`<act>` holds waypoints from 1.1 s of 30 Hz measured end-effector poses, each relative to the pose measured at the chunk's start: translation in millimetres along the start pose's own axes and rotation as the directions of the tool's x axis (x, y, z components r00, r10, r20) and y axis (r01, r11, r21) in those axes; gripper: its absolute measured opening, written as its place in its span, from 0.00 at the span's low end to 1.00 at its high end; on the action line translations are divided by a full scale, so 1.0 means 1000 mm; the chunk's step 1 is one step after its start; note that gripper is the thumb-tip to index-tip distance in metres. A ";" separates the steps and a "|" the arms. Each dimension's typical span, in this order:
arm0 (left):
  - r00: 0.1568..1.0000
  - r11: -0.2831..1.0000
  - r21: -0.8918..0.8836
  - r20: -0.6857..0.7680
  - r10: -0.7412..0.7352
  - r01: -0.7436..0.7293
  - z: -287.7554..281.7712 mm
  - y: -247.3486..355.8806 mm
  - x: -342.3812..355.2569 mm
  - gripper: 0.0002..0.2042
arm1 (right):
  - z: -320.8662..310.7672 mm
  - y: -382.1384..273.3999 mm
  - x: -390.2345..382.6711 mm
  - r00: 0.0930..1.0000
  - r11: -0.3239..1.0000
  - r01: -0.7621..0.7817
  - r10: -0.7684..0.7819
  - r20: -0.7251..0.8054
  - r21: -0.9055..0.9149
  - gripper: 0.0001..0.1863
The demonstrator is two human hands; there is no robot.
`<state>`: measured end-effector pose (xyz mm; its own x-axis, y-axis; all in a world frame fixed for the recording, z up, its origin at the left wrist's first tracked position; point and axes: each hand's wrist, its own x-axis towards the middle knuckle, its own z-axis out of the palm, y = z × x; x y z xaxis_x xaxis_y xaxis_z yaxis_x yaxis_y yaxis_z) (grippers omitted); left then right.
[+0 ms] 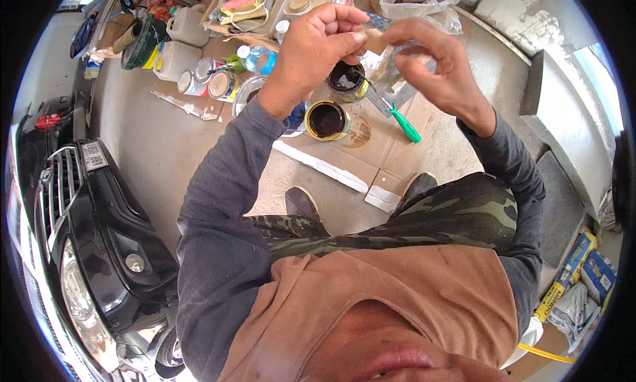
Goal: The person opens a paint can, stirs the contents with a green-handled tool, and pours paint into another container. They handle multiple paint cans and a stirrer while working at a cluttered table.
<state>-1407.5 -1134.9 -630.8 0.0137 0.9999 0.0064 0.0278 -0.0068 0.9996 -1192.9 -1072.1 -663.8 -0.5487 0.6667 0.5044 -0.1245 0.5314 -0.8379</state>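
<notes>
My left hand (321, 54) is raised over the paint cans, thumb and fingers pinched together on a small flat tan piece (375, 41). Curled fingers of my right hand (434, 67) meet the other side of that piece; its exact kind is unclear. Below my hands stands an open can of dark brown liquid (346, 76). A second open can (327, 121) of similar dark liquid is nearer to me. A small paint roller with a green handle (405, 125) leans by the farther can, its wire frame reaching toward the rim. My left wrist partly hides a round container (246, 94).
Cardboard (397, 147) lies under the cans. To the left stand smaller paint tins (222, 85), a clear bottle with blue (258, 59) and white jugs (177, 62). A black car (112, 236) fills the left side. Bags (570, 276) lie at the right by a ledge.
</notes>
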 end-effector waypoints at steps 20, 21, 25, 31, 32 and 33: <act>0.980 0.980 0.000 -0.030 -0.198 0.198 0.041 -0.079 -0.030 0.16 | 0.012 0.070 -0.076 0.819 0.662 -0.559 0.537 0.203 0.499 0.11; 0.984 0.985 0.015 -0.044 -0.172 0.173 0.043 -0.080 -0.030 0.16 | 0.014 0.071 -0.078 0.816 0.662 -0.560 0.544 0.196 0.498 0.10; 0.988 0.988 0.060 -0.073 -0.138 0.142 0.047 -0.085 -0.034 0.16 | 0.019 0.071 -0.083 0.813 0.568 -0.527 0.553 0.182 0.632 0.10; 0.996 0.995 0.067 -0.045 -0.074 0.077 0.053 -0.091 -0.039 0.18 | 0.021 0.075 -0.083 0.826 0.682 -0.550 0.528 0.195 0.482 0.07; 0.996 0.996 0.061 -0.060 -0.062 0.066 0.053 -0.094 -0.039 0.17 | 0.022 0.077 -0.084 0.824 0.681 -0.550 0.535 0.184 0.484 0.06; 0.996 0.997 0.055 -0.077 -0.053 0.057 0.054 -0.097 -0.040 0.17 | 0.025 0.079 -0.085 0.791 0.668 -0.591 0.589 0.165 0.452 0.06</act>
<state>-1357.0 -1174.8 -729.5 -0.0646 0.9969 -0.0441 0.0835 0.0494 0.9953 -1176.4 -1100.2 -778.0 -0.6438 0.7543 -0.1285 -0.1322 -0.2751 -0.9523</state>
